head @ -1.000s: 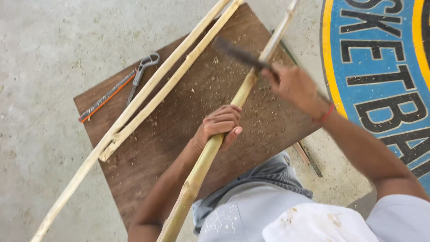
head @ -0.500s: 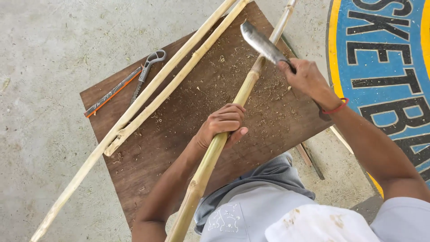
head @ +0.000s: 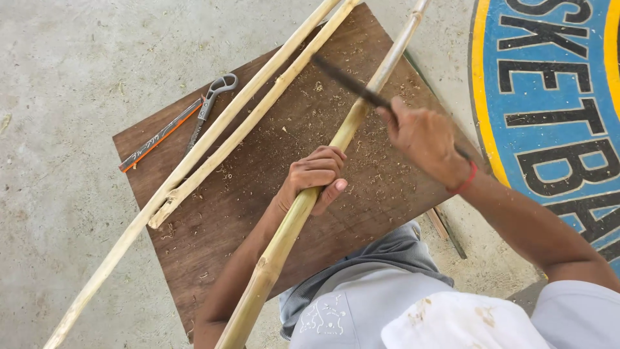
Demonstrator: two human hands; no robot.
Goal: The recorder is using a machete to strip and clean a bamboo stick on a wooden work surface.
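a long bamboo pole [head: 349, 126] is laid slantwise over a brown wooden board [head: 258, 187], its long axis running from about 7 o'clock near the lap up to about 1 o'clock, where the thinner end passes out of view at the top edge. the pole is wrapped at its middle by the left hand [head: 314, 176], whose fingers are curled shut around it with the thumb below. the right hand [head: 420, 137] is closed in a fist on the handle of a dark blade [head: 349, 83], which is blurred; the blade points toward 10 o'clock and crosses the pole just above that hand. a red band is worn at the right wrist.

toward 9 o'clock from the pole, two paler peeled poles [head: 252, 110] are laid side by side along much the same slant. beyond them, at about 10 o'clock, a grey-handled saw [head: 210, 103] and a flat orange-edged strip [head: 161, 134] are seen at the board's edge. shavings are scattered across the board. the board is set on pale concrete floor [head: 71, 71], and a blue and yellow painted marking [head: 549, 84] is seen at 2 o'clock.
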